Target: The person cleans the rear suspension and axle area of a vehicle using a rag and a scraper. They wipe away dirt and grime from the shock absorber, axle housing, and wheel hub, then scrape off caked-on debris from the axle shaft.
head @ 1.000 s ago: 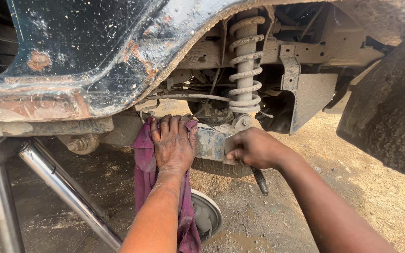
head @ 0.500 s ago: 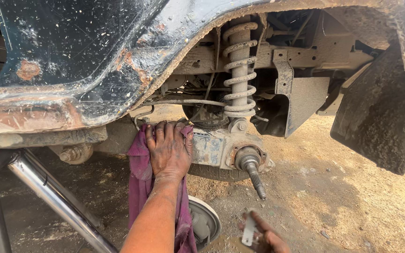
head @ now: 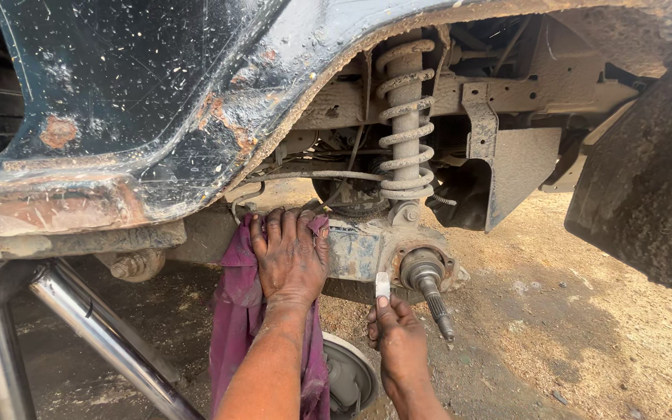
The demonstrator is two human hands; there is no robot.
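Observation:
My left hand (head: 292, 253) lies flat, fingers spread, on a purple rag (head: 235, 319) draped over the dirty axle arm (head: 355, 253) under a car's wheel arch. My right hand (head: 398, 342) is lower, just below the arm, pinching a small whitish flat piece (head: 383, 285) upright between its fingertips. Right beside it the bare wheel hub (head: 421, 268) ends in a threaded spindle (head: 439, 311) that points down and to the right. A coil spring with its shock absorber (head: 406, 124) rises from the arm into the arch.
The rusty dark car body (head: 141, 101) hangs overhead. A shiny metal stand leg (head: 95, 327) slants at the lower left. A round metal drum (head: 348, 377) lies on the dirt below my arms. A black mud flap (head: 647, 194) hangs at the right above sandy ground (head: 569, 334).
My right hand left the hub, dropped to the ground, and has come back up holding the small whitish piece beside the hub. My left hand stayed on the rag.

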